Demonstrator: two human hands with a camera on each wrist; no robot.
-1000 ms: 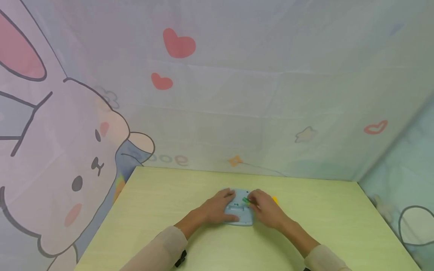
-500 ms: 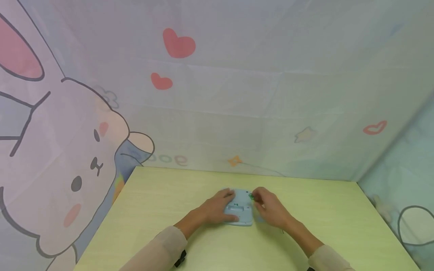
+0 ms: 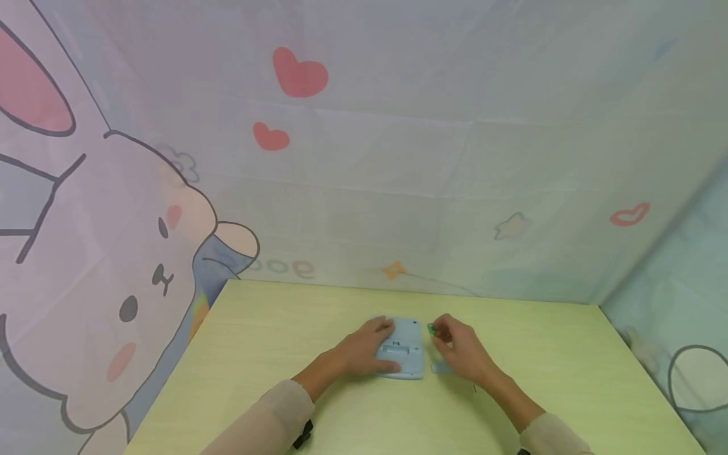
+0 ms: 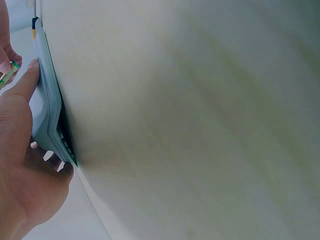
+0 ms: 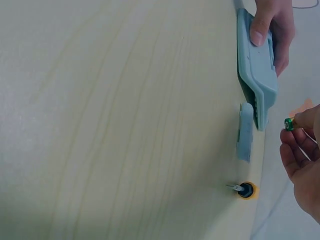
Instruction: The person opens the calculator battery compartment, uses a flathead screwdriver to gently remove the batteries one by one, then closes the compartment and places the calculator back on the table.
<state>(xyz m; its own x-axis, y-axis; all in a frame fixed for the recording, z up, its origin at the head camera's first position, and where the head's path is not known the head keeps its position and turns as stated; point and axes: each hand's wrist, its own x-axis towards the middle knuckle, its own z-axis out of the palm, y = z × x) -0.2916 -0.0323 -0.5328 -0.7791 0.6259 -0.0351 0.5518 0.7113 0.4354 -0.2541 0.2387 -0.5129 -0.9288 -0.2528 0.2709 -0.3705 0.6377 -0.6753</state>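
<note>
A light blue calculator (image 3: 411, 363) lies back side up on the table, its battery compartment (image 3: 395, 349) uncovered. My left hand (image 3: 364, 349) holds it by its left part, thumb on the near part and fingers toward the far edge. Keys show along its underside in the left wrist view. To its right, my right hand (image 3: 459, 347) pinches a small green battery (image 5: 289, 124) between thumb and fingers, raised off the table. Under that hand lies the light blue battery cover (image 5: 245, 132), partly hidden in the head view.
A screwdriver (image 5: 246, 190) with a yellow and black handle is on the table beyond the cover in the right wrist view. The pale wooden table (image 3: 273, 328) backs onto a printed cloth (image 3: 398, 158) with a rabbit and hearts.
My right hand has moved right, off the calculator, carrying the battery. The battery cover has come into view beneath it, and the yellow thing behind it is now hidden. My left hand stays put.
</note>
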